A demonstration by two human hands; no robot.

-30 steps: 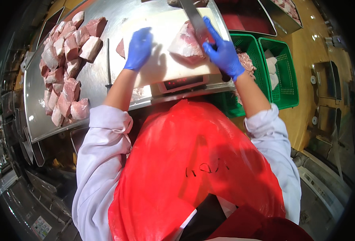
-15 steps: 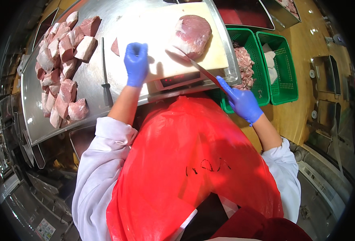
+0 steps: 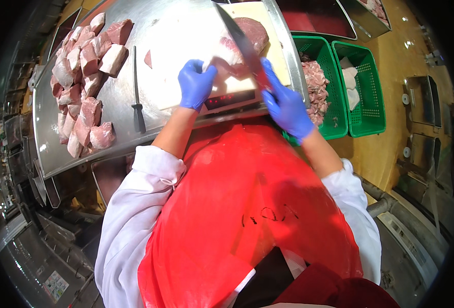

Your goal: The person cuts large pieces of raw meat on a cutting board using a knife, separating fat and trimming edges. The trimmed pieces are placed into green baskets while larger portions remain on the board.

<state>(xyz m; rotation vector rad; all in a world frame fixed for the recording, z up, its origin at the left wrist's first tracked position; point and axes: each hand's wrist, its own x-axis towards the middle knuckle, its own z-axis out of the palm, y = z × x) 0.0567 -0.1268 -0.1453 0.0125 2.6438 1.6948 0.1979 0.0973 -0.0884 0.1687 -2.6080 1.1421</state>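
Note:
My right hand (image 3: 288, 109), in a blue glove, grips a long knife (image 3: 242, 43) by its red handle. Its blade slants up and left, passing in front of a large chunk of raw meat (image 3: 255, 32) on the pale cutting board (image 3: 279, 64). At the chunk's near left is my gloved left hand (image 3: 196, 86), fingers curled and thumb apart, with nothing visible in its grasp. Strong glare blurs its fingertips, so contact with the meat is unclear. A small dark red scrap of meat (image 3: 148, 59) lies left of that hand.
On the steel table (image 3: 47, 146), many cut meat pieces (image 3: 90, 59) are heaped at left, beside a honing steel (image 3: 137, 97). A red digital display (image 3: 229, 99) sits below the board's near edge. Right are green baskets (image 3: 368, 131), one holding meat trimmings (image 3: 316, 84).
My left hand has moved right toward the large meat chunk, its thumb now apart. My right hand has moved up and left, swinging the knife blade upward across the chunk.

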